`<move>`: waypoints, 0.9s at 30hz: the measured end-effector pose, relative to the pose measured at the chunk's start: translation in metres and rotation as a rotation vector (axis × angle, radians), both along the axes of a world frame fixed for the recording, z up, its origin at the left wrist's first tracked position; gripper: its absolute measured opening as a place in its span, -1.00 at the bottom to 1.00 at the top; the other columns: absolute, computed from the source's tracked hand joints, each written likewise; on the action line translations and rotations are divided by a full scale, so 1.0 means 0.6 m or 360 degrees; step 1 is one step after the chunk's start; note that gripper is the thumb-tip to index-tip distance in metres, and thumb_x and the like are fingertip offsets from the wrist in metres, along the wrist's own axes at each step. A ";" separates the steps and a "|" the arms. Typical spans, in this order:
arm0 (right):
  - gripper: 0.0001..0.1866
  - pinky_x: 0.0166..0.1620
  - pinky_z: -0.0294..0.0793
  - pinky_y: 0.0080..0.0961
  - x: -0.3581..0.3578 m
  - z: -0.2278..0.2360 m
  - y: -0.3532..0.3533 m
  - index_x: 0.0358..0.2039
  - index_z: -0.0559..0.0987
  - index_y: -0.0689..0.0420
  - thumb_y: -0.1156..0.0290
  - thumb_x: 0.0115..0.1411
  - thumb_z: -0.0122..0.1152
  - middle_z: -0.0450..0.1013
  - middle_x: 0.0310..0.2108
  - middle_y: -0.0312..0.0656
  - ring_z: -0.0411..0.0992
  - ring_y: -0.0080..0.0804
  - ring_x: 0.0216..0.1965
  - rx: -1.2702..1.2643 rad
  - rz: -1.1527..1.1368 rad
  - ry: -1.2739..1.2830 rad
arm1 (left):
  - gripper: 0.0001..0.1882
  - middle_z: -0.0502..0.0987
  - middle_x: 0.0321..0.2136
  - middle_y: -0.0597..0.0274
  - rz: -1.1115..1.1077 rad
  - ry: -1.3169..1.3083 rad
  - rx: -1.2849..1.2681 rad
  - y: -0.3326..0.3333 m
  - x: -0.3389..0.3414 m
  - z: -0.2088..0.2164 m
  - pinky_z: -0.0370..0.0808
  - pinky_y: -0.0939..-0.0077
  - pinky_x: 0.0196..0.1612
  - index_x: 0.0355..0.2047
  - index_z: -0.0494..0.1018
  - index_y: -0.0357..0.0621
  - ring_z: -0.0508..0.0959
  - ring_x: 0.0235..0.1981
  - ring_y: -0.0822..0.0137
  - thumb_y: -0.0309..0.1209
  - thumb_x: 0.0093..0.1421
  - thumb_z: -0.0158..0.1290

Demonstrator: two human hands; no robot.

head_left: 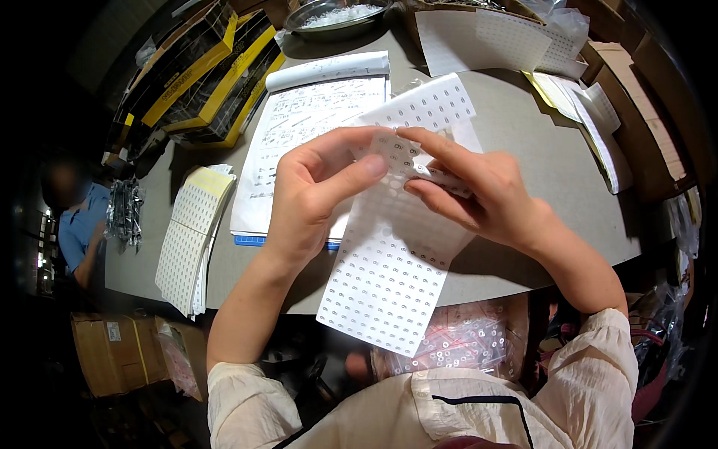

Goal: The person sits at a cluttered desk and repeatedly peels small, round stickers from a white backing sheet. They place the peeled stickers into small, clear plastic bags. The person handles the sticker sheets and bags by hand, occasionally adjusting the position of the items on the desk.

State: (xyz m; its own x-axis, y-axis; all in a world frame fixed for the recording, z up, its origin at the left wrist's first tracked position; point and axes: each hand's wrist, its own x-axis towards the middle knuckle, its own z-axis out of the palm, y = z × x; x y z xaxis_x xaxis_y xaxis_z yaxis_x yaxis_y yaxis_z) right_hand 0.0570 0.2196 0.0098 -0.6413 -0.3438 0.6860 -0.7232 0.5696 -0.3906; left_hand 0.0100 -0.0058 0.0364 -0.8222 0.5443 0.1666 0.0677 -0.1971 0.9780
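Note:
A long white sheet of stickers [383, 290], printed with rows of small dark marks, hangs from my hands past the near table edge. My left hand [305, 183] pinches its upper part between thumb and fingers. Opposite it, my right hand [490, 191] is closed on a narrow curled strip of stickers [441, 178], whose left end meets the piece at my left fingertips. Whether strip and sheet are still joined there, I cannot tell. Behind my fingers lies another printed sticker sheet [430, 105], partly covered by my hands.
A handwritten notepad [321, 97] lies left of centre. Farther left are a stack of sticker sheets [193, 232], black-and-yellow boxes [217, 82] and a person in blue [78, 228]. More sheets [486, 41] and cardboard boxes [636, 112] line the right. Below sits a box of plastic bags [471, 337].

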 end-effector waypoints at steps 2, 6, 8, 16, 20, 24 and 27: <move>-0.37 -0.52 0.41 -0.40 0.009 0.012 0.000 0.26 0.43 0.18 0.38 0.20 0.42 0.43 -0.64 -0.20 0.41 -0.32 -0.66 -0.0053 0.0031 -0.0287 | -0.64 0.66 -0.09 0.07 0.0025 0.0049 -0.0034 0.000 0.002 0.004 0.46 0.50 0.11 0.01 0.58 -0.37 0.61 -0.09 0.39 -0.43 0.24 0.19; -0.30 -0.53 0.28 -0.53 0.010 0.011 0.001 0.37 0.33 0.12 0.41 0.24 0.37 0.43 -0.61 -0.23 0.29 -0.56 -0.64 -0.0196 0.0105 -0.0602 | -0.69 0.66 -0.13 0.10 0.0035 0.0047 -0.0077 -0.001 -0.001 0.000 0.46 0.54 0.07 -0.03 0.59 -0.36 0.60 -0.10 0.43 -0.42 0.27 0.17; -0.27 -0.53 0.22 -0.60 0.010 0.008 -0.002 0.41 0.30 0.09 0.45 0.25 0.36 0.44 -0.59 -0.25 0.24 -0.67 -0.62 -0.0219 0.0140 -0.0596 | -0.73 0.66 -0.19 0.15 0.0047 0.0010 -0.0108 -0.008 -0.008 -0.007 0.47 0.57 0.00 -0.10 0.61 -0.34 0.59 -0.16 0.46 -0.38 0.28 0.17; -0.34 -0.49 0.29 -0.61 0.001 -0.006 -0.005 0.36 0.39 0.11 0.51 0.25 0.33 0.48 -0.51 -0.26 0.31 -0.60 -0.59 -0.0066 0.0222 -0.0211 | -0.74 0.65 -0.31 0.23 0.0090 -0.0049 -0.0115 -0.004 -0.012 -0.012 0.49 0.61 -0.16 -0.24 0.64 -0.31 0.58 -0.28 0.49 -0.31 0.30 0.18; -0.39 -0.43 0.51 -0.50 0.013 0.011 0.001 0.32 0.44 0.05 0.47 0.25 0.31 0.64 -0.27 -0.12 0.52 -0.41 -0.55 -0.0041 0.0189 -0.0511 | -0.67 0.66 -0.19 0.14 0.0078 -0.0043 -0.0133 -0.008 -0.016 -0.011 0.44 0.59 0.06 -0.09 0.62 -0.36 0.59 -0.12 0.44 -0.30 0.36 0.11; -0.42 -0.49 0.28 -0.60 0.009 0.007 -0.004 0.31 0.44 0.13 0.52 0.27 0.29 0.48 -0.49 -0.28 0.29 -0.61 -0.59 -0.0185 0.0267 -0.0435 | -0.58 0.66 -0.14 0.10 -0.0003 0.0024 -0.0172 -0.007 -0.013 0.002 0.42 0.58 0.12 -0.03 0.60 -0.37 0.60 -0.06 0.41 -0.20 0.37 0.10; -0.42 -0.50 0.22 -0.64 0.008 0.012 -0.004 0.31 0.44 0.18 0.53 0.28 0.29 0.50 -0.48 -0.29 0.21 -0.67 -0.59 -0.0226 0.0287 -0.0453 | -0.54 0.65 -0.15 0.12 -0.0039 0.0078 -0.0202 -0.005 -0.010 0.006 0.41 0.59 0.10 -0.02 0.59 -0.37 0.59 -0.08 0.42 -0.16 0.35 0.13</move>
State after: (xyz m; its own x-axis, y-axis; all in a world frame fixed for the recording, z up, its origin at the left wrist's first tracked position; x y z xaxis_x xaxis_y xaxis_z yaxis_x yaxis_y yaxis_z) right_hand 0.0619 0.2171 0.0168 -0.7511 -0.3832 0.5376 -0.6580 0.3685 -0.6567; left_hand 0.0041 -0.0090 0.0401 -0.8011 0.5832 0.1348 0.1128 -0.0740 0.9909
